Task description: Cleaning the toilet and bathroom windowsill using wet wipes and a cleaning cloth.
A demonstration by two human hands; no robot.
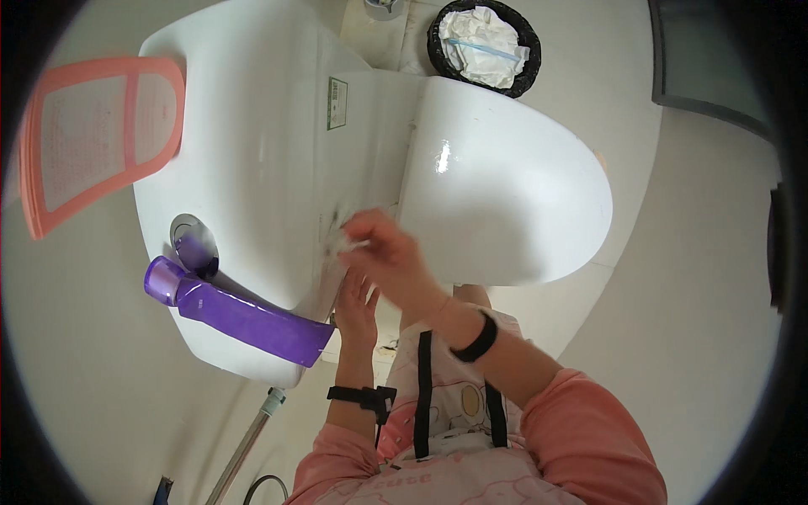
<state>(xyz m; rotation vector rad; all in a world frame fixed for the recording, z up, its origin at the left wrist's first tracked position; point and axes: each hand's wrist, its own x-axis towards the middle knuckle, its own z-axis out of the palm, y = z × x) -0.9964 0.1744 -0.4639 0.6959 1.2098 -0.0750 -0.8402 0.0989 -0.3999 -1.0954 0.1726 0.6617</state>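
Note:
My right hand (383, 257) is closed, its fingers pinched on a small white scrap (358, 245), blurred and too small to name. It is over the base of the white toilet tank (252, 126), close to the hinge side of the closed toilet lid (505, 194). Just below it, my left hand (358, 313) is raised palm-up with fingers stretched out and apart, beside the tank's near side. A purple squeeze tube (252, 324) lies along the tank's near edge, left of my left hand. The round flush button (194, 244) sits behind the tube's cap.
A black-lined bin (530, 63) holding crumpled white paper stands beyond the toilet. A pink-framed packet (109, 139) rests at the tank's left. A metal pipe (244, 446) rises at lower left. A dark-framed panel (707, 67) is at upper right.

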